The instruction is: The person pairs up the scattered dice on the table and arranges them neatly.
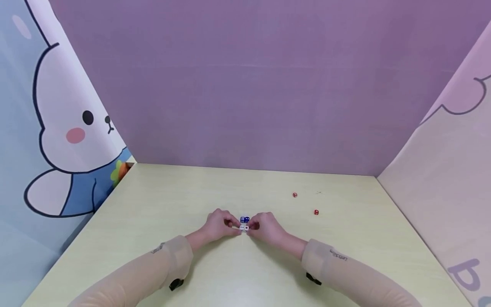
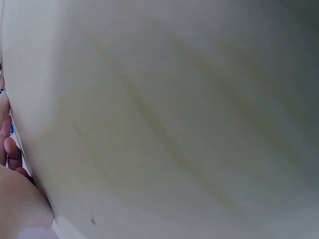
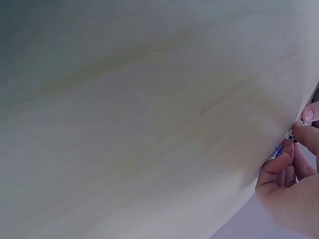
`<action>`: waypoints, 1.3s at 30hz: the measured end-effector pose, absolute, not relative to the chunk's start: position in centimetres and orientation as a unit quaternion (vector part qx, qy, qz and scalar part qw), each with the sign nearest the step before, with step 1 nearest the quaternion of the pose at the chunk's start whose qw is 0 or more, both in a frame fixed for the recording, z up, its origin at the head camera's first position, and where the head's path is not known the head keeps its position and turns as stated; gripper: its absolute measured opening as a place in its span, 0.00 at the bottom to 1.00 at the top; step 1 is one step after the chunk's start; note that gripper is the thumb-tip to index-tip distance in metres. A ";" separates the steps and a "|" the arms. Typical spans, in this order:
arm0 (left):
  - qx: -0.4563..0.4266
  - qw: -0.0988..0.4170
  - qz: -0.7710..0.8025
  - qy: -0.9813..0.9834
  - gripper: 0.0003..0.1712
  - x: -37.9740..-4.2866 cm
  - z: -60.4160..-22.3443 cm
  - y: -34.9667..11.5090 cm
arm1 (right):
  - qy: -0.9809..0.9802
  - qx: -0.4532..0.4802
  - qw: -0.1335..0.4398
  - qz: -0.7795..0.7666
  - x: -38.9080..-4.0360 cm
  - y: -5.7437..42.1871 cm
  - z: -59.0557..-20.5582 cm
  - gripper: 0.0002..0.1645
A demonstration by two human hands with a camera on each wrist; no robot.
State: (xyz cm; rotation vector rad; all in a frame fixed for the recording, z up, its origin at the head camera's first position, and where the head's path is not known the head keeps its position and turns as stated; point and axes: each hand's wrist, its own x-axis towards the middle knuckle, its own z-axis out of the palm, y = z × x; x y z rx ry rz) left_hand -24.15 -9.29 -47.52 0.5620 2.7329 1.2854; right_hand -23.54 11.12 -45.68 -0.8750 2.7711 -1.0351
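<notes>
Two white dice (image 1: 244,228) sit side by side on the table, right in front of two blue dice (image 1: 244,219). From the left, my left hand (image 1: 220,224) pinches the left white die at its thumb and fingertips. My right hand (image 1: 267,228) pinches the right white die from the other side. The right wrist view shows a white die (image 3: 292,137) with black dots at the thumb of that hand (image 3: 291,194), with a bit of blue (image 3: 278,151) behind. At the edge of the left wrist view, the left hand (image 2: 17,194) is mostly cut off.
Two red dice lie farther back to the right, one red die (image 1: 294,195) behind the other red die (image 1: 316,212). A purple panel (image 1: 245,85) rises at the back of the pale table (image 1: 184,183). Printed cloths (image 1: 57,128) hang at both sides.
</notes>
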 end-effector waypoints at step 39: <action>0.176 0.040 0.416 0.891 0.09 -24.5 -47.7 -9.1 | 0.942 -0.097 -0.056 -0.316 -31.9 24.8 -43.7 0.15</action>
